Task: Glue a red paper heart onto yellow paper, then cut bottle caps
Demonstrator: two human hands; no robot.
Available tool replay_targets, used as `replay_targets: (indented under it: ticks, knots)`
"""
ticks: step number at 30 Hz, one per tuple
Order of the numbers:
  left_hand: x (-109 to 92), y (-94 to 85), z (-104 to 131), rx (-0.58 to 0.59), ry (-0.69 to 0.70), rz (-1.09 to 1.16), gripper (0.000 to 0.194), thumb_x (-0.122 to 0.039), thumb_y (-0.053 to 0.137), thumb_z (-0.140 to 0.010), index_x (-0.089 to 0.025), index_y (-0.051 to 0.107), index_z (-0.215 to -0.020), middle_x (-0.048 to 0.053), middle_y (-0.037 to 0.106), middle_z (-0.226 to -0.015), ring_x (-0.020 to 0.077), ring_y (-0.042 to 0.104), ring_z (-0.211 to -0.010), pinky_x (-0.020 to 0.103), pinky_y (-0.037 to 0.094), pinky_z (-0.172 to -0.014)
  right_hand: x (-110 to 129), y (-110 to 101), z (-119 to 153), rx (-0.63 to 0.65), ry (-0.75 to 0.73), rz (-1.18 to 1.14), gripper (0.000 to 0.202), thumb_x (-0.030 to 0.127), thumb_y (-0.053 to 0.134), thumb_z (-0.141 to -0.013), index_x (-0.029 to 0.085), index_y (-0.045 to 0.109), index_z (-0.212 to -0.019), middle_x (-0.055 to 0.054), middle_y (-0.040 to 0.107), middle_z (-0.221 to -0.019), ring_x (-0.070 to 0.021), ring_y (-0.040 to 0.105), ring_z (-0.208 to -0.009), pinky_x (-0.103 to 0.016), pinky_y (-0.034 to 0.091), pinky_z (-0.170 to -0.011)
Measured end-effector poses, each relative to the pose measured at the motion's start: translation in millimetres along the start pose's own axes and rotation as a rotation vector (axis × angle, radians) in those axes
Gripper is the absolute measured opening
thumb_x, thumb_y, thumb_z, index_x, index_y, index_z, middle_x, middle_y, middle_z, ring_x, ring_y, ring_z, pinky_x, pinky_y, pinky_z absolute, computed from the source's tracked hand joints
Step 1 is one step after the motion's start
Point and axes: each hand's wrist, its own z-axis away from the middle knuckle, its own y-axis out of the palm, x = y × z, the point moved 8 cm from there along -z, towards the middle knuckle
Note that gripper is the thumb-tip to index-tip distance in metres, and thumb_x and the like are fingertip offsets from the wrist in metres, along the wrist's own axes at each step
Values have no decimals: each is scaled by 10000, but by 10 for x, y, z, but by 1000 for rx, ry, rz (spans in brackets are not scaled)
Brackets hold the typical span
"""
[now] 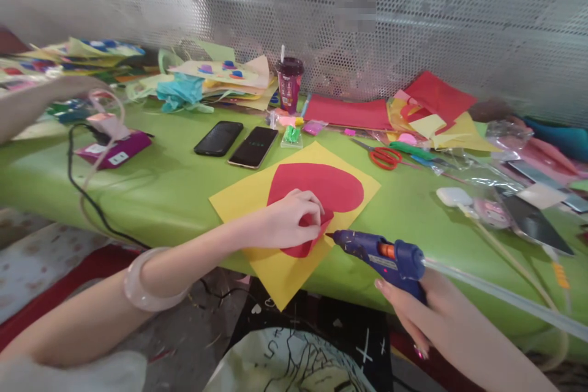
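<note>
A red heart cut-out (316, 184) lies on a yellow square sheet (280, 285) at the front of the table. My left hand (296, 217) pinches the heart's near right edge and lifts it off the yellow sheet. In my right hand (413, 312) is a blue hot glue gun (383, 254), gripped by its handle. The gun's nozzle points left, close beside the lifted edge of the heart. A long clear glue stick (496, 294) runs out of the back of the gun. Part of the heart is hidden under my left hand.
Two phones (253, 147) and a purple cup with a straw (290, 84) stand behind the sheet. Red-handled scissors (384, 158) lie right of it. A purple power block (114, 150) trails cables at left, where another person's arm (46, 101) reaches in.
</note>
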Motion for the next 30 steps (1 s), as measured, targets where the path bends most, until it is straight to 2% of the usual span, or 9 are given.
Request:
replay_targets:
  ticks: [4,7,12,15,22,30]
  knots:
    - [-25,-10,3,-9,-3,1,162,-252,487,-821,-201,562,-687,59,588,-1066,224,488,-1108,399,385,-995,-26,54,50,28,0,-15,296,522,453,-832,266,471,-684,71,404,-332,-155,494,-362,-287,438,-467]
    - [-41,-11,6,-8,2,-6,164,-247,479,-824,-200,561,-690,55,589,-1059,217,495,-1095,389,386,-987,-47,30,89,-15,22,-14,294,543,499,-791,268,501,-684,67,401,-321,-162,504,-368,-283,446,-460]
    - [-30,-18,7,-10,4,-16,167,-264,475,-837,-198,554,-705,49,590,-1063,214,505,-1097,390,363,-1005,-53,16,137,-58,57,-52,345,566,542,-740,258,633,-867,75,397,-350,-146,461,-350,-260,433,-401]
    - [-21,-15,7,-2,7,-11,152,-252,480,-828,-200,559,-710,45,582,-1077,215,496,-1107,394,361,-1005,-33,55,123,-21,34,-105,336,562,498,-789,260,622,-870,72,391,-336,-158,463,-358,-266,447,-399]
    - [-18,-10,6,0,-4,21,127,-248,505,-815,-197,556,-710,50,570,-1080,220,472,-1125,398,347,-1021,-46,59,29,35,-42,-79,334,558,418,-854,268,505,-713,62,409,-332,-173,484,-381,-296,436,-438]
    - [-27,7,13,44,-24,58,140,-274,509,-821,-189,533,-712,67,552,-1077,236,447,-1120,394,344,-1001,-8,47,-5,79,-24,13,333,551,394,-853,264,469,-701,75,370,-329,-160,476,-381,-275,420,-455]
